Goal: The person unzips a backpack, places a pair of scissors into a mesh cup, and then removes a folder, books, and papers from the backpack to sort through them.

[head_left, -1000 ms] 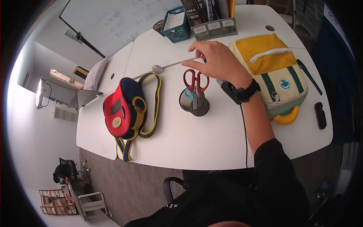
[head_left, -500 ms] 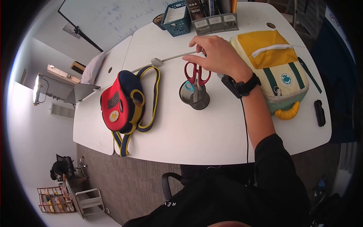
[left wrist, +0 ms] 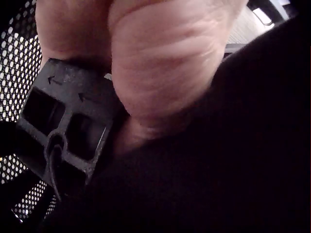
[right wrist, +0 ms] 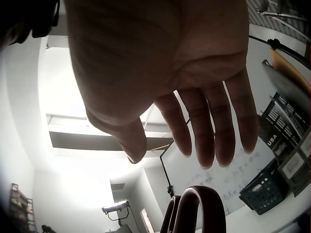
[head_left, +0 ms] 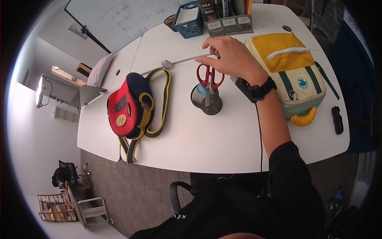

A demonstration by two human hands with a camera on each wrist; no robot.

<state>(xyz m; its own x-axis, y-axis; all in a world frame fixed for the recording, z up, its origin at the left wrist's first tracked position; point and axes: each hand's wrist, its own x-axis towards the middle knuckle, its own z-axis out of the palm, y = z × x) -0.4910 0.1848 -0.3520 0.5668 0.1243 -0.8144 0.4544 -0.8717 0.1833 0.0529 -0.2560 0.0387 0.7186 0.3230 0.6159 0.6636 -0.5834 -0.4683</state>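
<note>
My right hand (head_left: 234,59) hovers palm down over the table with its fingers spread and relaxed, holding nothing. Just below its thumb are the red handles of a pair of scissors (head_left: 208,83), standing blades down in a black mesh pen cup (head_left: 211,108). A light blue loop (head_left: 201,89) also shows inside that cup. From the right wrist view, the scissors' handle loops (right wrist: 209,196) rise beneath the fingertips (right wrist: 205,158), with a gap between them. My left hand (left wrist: 167,58) appears only in the left wrist view, its heel beside black cloth; the fingers are hidden.
A red and navy backpack (head_left: 119,107) lies left of the cup, a yellow and cream backpack (head_left: 284,53) to the right. A black case (head_left: 337,120) sits near the right edge. A teal basket (head_left: 190,26) and grey file holder (head_left: 229,26) stand behind. A cable (head_left: 260,135) crosses the table.
The head view has shifted slightly. My right hand stays over the scissors with its fingers loose, and the cup and bags keep their places.
</note>
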